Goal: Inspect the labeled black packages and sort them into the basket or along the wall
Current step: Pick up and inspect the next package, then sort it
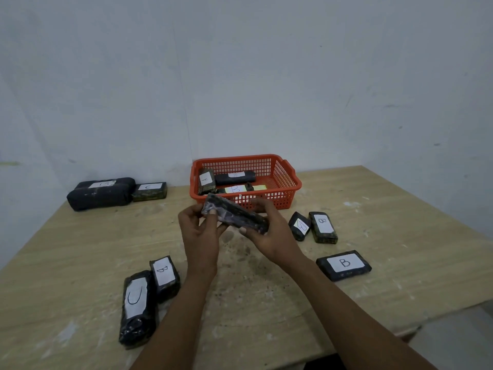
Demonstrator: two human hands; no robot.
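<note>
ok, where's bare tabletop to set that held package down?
Bare table between the wall stack and the near-left C package; also near edge between the forearms. Crowded right of the basket, around three B packages. Both hands, left hand and right hand, grip the package.

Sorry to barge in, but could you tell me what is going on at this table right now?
A person is holding one black package up in both hands, left hand and right hand, over the table in front of the red basket; no label shows on it. The basket already holds a few packages, one marked A. Two more sit by the wall, and five labelled ones still lie loose on the table.
</note>
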